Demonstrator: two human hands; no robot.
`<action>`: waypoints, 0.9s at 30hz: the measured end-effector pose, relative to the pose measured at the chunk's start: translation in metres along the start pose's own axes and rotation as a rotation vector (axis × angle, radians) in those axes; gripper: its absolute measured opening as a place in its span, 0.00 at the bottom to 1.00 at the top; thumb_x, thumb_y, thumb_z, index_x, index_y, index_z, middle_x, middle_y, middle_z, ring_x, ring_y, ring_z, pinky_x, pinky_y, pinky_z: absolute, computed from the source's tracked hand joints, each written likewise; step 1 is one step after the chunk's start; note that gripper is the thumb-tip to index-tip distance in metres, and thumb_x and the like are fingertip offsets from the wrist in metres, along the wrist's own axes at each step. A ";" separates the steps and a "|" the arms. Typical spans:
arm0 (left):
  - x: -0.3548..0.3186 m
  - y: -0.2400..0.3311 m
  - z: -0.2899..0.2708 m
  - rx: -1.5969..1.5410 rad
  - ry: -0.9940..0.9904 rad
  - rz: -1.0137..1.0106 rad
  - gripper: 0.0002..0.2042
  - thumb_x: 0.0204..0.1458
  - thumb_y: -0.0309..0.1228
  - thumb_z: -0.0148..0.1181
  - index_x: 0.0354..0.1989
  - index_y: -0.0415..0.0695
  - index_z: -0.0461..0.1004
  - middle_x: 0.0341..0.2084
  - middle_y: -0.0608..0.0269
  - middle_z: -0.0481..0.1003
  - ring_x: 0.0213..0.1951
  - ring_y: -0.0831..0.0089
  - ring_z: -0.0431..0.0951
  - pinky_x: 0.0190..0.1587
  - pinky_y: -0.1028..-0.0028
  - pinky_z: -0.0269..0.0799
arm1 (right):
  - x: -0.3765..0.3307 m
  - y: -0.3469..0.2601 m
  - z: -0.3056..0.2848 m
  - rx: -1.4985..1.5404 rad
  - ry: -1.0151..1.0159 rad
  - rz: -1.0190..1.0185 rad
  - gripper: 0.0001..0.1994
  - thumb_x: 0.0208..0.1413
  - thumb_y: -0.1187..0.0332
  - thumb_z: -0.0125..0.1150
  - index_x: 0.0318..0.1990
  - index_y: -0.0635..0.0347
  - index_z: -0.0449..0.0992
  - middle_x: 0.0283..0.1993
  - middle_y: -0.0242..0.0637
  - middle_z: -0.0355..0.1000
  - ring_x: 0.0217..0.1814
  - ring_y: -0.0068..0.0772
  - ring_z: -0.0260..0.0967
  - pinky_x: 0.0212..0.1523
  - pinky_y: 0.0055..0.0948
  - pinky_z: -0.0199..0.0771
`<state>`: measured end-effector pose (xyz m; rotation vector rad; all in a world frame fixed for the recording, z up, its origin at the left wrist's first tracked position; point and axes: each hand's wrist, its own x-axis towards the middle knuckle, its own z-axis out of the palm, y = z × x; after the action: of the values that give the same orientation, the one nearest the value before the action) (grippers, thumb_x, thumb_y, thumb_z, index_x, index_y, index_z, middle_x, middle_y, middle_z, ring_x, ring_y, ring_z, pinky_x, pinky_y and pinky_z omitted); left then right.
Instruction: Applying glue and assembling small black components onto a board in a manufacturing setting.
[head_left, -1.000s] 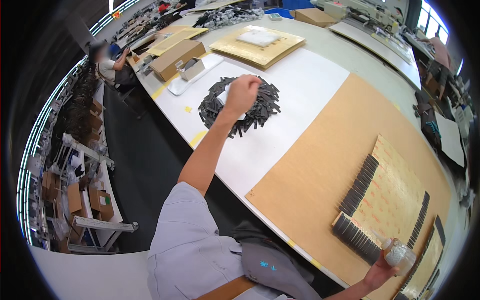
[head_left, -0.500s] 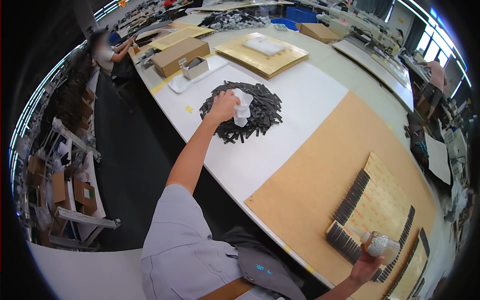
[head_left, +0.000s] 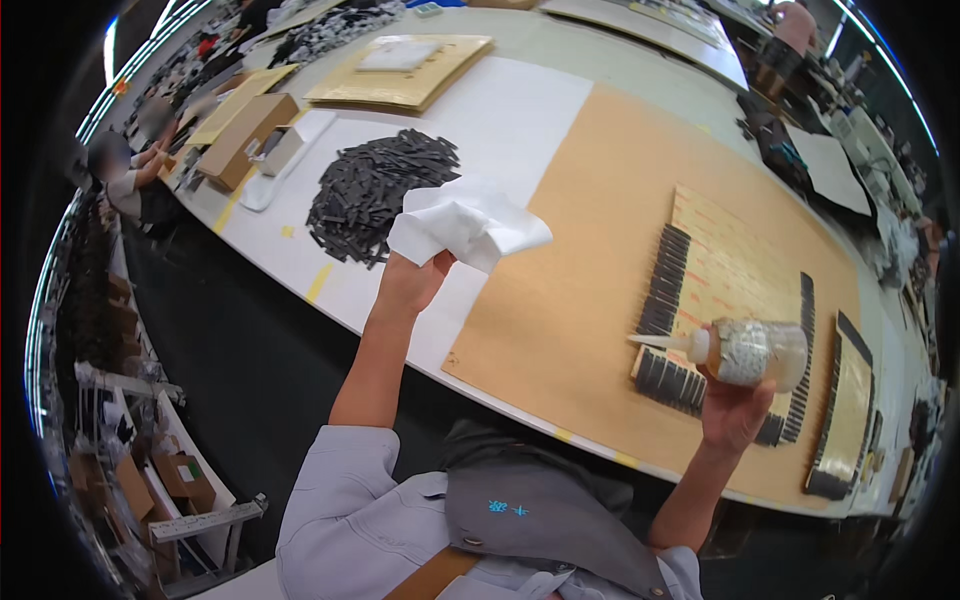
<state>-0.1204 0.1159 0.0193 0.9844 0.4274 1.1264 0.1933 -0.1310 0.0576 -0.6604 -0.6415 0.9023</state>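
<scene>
My left hand (head_left: pixel 408 283) grips a crumpled white cloth (head_left: pixel 466 224) and holds it up over the near edge of the table, just right of a heap of small black strips (head_left: pixel 375 188). My right hand (head_left: pixel 736 410) holds a clear squeeze bottle (head_left: pixel 748 352) lying sideways, its white nozzle pointing left. The bottle hovers over a tan board (head_left: pixel 735 275) edged with rows of black strips. That board lies on a large brown sheet (head_left: pixel 580 240).
White paper (head_left: pixel 500 110) covers the table's left part. A cardboard box (head_left: pixel 243 137) and a flat tan board (head_left: pixel 405 72) lie farther back. Another person (head_left: pixel 135 175) sits at the far left. Another strip-lined board (head_left: pixel 848 410) lies at the right. Shelving and boxes (head_left: pixel 150 480) stand below left.
My left hand has lifted the white cloth off the black strip heap and drawn it toward me. My right hand has raised the bottle higher above the board.
</scene>
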 end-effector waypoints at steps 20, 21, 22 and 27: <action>-0.053 -0.035 0.122 0.996 -0.458 -0.010 0.12 0.51 0.33 0.57 0.35 0.35 0.69 0.30 0.58 0.69 0.33 0.62 0.71 0.37 0.70 0.66 | -0.013 0.031 0.007 -0.095 0.084 0.011 0.35 0.47 0.61 0.64 0.59 0.63 0.54 0.55 0.44 0.62 0.56 0.41 0.64 0.50 0.43 0.72; -0.054 -0.037 0.123 1.008 -0.421 -0.010 0.12 0.51 0.33 0.57 0.35 0.35 0.69 0.30 0.58 0.69 0.33 0.62 0.71 0.37 0.70 0.66 | -0.014 0.031 0.009 -0.132 0.106 0.009 0.35 0.47 0.60 0.64 0.59 0.63 0.53 0.55 0.45 0.62 0.55 0.44 0.64 0.49 0.44 0.73; -0.054 -0.041 0.126 1.088 -0.443 0.147 0.11 0.51 0.33 0.57 0.31 0.35 0.67 0.27 0.55 0.67 0.30 0.58 0.69 0.35 0.67 0.65 | -0.014 0.030 0.012 -0.124 0.088 0.021 0.35 0.47 0.60 0.64 0.59 0.63 0.53 0.55 0.45 0.62 0.55 0.44 0.64 0.49 0.44 0.73; -0.065 -0.036 0.124 1.096 -0.522 0.372 0.13 0.50 0.35 0.57 0.28 0.35 0.66 0.25 0.52 0.66 0.28 0.55 0.66 0.33 0.65 0.63 | -0.012 0.030 -0.001 -0.083 -0.029 0.129 0.36 0.52 0.50 0.55 0.61 0.64 0.52 0.57 0.51 0.60 0.58 0.55 0.60 0.50 0.46 0.71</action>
<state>-0.0372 0.0009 0.0440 2.3291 0.4353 0.8631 0.1737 -0.1280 0.0327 -0.7710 -0.6712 1.0105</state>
